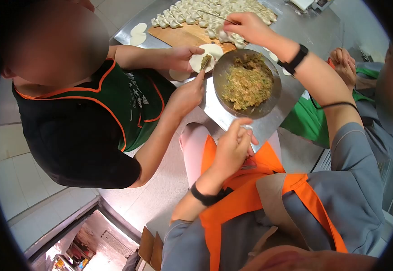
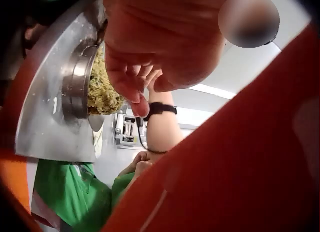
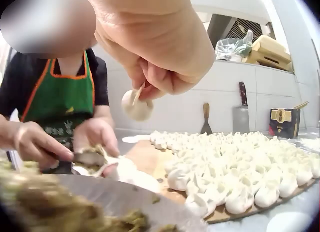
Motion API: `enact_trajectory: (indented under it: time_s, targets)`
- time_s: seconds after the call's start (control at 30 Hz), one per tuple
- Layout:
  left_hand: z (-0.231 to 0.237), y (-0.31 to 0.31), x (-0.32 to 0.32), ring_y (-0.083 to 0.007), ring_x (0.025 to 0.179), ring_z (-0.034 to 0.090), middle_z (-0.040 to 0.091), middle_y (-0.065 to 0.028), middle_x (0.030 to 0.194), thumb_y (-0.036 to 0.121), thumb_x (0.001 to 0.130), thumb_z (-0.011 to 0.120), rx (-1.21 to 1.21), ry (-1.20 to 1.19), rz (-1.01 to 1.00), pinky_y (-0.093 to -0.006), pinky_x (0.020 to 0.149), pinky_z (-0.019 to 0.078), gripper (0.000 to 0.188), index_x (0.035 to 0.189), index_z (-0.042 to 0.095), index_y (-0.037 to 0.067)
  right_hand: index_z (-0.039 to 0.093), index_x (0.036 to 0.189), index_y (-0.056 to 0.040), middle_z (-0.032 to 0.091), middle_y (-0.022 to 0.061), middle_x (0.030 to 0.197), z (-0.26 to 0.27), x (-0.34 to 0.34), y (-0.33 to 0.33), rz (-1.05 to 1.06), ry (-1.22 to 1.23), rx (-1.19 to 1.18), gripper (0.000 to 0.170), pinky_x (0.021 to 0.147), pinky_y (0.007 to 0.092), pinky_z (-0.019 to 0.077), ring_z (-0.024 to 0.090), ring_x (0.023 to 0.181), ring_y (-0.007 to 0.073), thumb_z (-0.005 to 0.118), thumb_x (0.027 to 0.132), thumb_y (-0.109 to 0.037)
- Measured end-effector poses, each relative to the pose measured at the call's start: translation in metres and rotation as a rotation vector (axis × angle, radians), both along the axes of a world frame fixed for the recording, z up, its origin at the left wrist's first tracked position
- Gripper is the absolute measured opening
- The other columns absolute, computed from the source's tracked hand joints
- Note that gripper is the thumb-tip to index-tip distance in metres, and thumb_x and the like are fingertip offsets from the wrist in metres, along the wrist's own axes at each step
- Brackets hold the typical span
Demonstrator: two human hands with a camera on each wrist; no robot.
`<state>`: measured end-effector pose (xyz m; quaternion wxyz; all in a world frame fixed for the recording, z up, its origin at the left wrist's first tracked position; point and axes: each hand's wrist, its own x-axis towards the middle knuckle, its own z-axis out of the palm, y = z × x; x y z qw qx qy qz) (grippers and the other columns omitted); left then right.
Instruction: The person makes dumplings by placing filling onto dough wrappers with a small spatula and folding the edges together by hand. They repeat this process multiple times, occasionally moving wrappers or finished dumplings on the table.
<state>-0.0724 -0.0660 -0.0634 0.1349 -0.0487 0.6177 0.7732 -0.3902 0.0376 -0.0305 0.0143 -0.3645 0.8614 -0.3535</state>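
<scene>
My right hand (image 1: 250,28) is raised over the near edge of the dumpling board. Between thumb and fingers it pinches a plump white dumpling (image 3: 137,104) by its pleated top, clear of the board. A thin metal rod (image 1: 214,17) juts from the same hand in the head view. Rows of folded dumplings (image 3: 245,167) crowd the wooden board (image 1: 174,35) below. My left hand (image 1: 233,147) hovers above my lap at the near side of the metal bowl (image 1: 221,97), fingers loosely bent, nothing visible in them. Chopped green-brown filling (image 1: 246,86) is heaped in the bowl.
At left, a person in a green apron (image 3: 60,91) spreads filling on a wrapper (image 1: 198,62) with a flat tool. More wrappers (image 1: 138,34) lie on the steel table (image 1: 291,92). Another person's clasped hands (image 1: 342,63) are at right. A cleaver (image 3: 241,117) leans against the wall.
</scene>
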Motion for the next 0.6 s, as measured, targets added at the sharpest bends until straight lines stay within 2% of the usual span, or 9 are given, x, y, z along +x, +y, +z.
enact_trajectory:
  time_s: [0.03,0.13,0.27,0.33,0.37,0.4,0.5,0.57,0.6]
  targets:
    - [-0.007,0.001,0.002,-0.0100,0.056,0.060,0.065,-0.0079,0.077,0.010,0.101,0.047,-0.041,-0.001,-0.019,-0.0245,0.052,0.0485,0.021,0.119,0.050,0.000,0.072,0.092,-0.0065,0.068,0.0092,0.073,-0.013,-0.023,-0.017,0.025,0.101,-0.011,0.019,0.065,0.0339,0.0499,0.066,0.069,0.0217,0.067,0.083,-0.023]
    - [-0.013,-0.004,0.006,-0.0108,0.058,0.063,0.065,-0.0075,0.074,0.010,0.100,0.048,-0.077,-0.064,-0.034,-0.0255,0.052,0.0488,0.017,0.113,0.055,0.000,0.072,0.091,-0.0074,0.070,0.0116,0.080,-0.050,-0.074,-0.063,0.017,0.150,0.088,0.020,0.069,0.0393,0.0516,0.067,0.076,0.0290,0.069,0.080,-0.024]
    - [-0.028,-0.015,0.011,-0.0126,0.059,0.066,0.066,-0.0081,0.073,0.010,0.100,0.048,-0.136,-0.111,-0.007,-0.0270,0.053,0.0498,0.016,0.110,0.056,0.001,0.070,0.096,-0.0041,0.069,0.0174,0.081,-0.082,-0.096,-0.089,-0.042,0.273,0.413,0.026,0.072,0.0426,0.0516,0.067,0.077,0.0334,0.070,0.079,-0.025]
    - [-0.029,-0.019,0.011,-0.0120,0.060,0.064,0.065,-0.0070,0.073,0.013,0.101,0.047,-0.167,-0.155,-0.011,-0.0267,0.054,0.0499,0.017,0.109,0.057,0.001,0.071,0.096,-0.0043,0.069,0.0171,0.080,-0.085,-0.103,-0.087,-0.013,0.243,0.461,0.026,0.070,0.0421,0.0514,0.066,0.076,0.0322,0.070,0.080,-0.025]
    - [-0.027,-0.021,0.009,-0.0112,0.061,0.063,0.065,-0.0057,0.074,0.016,0.102,0.047,-0.186,-0.186,-0.030,-0.0262,0.054,0.0499,0.018,0.109,0.057,0.002,0.071,0.096,-0.0044,0.068,0.0169,0.079,-0.084,-0.107,-0.081,-0.004,0.226,0.488,0.026,0.070,0.0419,0.0513,0.066,0.075,0.0316,0.070,0.080,-0.025]
    - [-0.027,-0.022,0.007,-0.0104,0.062,0.062,0.064,-0.0044,0.075,0.019,0.103,0.046,-0.207,-0.211,-0.052,-0.0257,0.055,0.0499,0.020,0.108,0.056,0.003,0.072,0.094,-0.0040,0.068,0.0170,0.077,-0.079,-0.113,-0.070,0.008,0.094,0.329,0.026,0.067,0.0395,0.0504,0.066,0.072,0.0282,0.070,0.082,-0.027]
    - [-0.030,-0.018,0.003,-0.0120,0.059,0.065,0.066,-0.0080,0.073,0.010,0.100,0.049,-0.164,-0.174,-0.046,-0.0267,0.054,0.0501,0.016,0.109,0.058,0.001,0.072,0.099,-0.0042,0.073,0.0175,0.090,-0.058,-0.146,-0.012,-0.037,0.119,0.140,0.024,0.077,0.0409,0.0516,0.068,0.081,0.0283,0.061,0.089,-0.022]
    - [-0.032,-0.013,0.001,-0.0118,0.059,0.065,0.066,-0.0077,0.072,0.011,0.100,0.049,-0.152,-0.180,-0.069,-0.0266,0.054,0.0502,0.016,0.109,0.058,0.001,0.073,0.095,-0.0025,0.071,0.0195,0.090,-0.056,-0.149,0.042,-0.201,0.240,0.108,0.022,0.074,0.0401,0.0524,0.068,0.077,0.0311,0.065,0.084,-0.021]
    - [-0.032,-0.010,0.000,-0.0117,0.059,0.065,0.066,-0.0076,0.072,0.011,0.100,0.049,-0.150,-0.183,-0.078,-0.0265,0.054,0.0503,0.016,0.108,0.059,0.001,0.072,0.093,-0.0030,0.069,0.0177,0.083,-0.055,-0.140,0.067,-0.306,0.187,0.160,0.024,0.070,0.0383,0.0510,0.067,0.073,0.0277,0.067,0.084,-0.025]
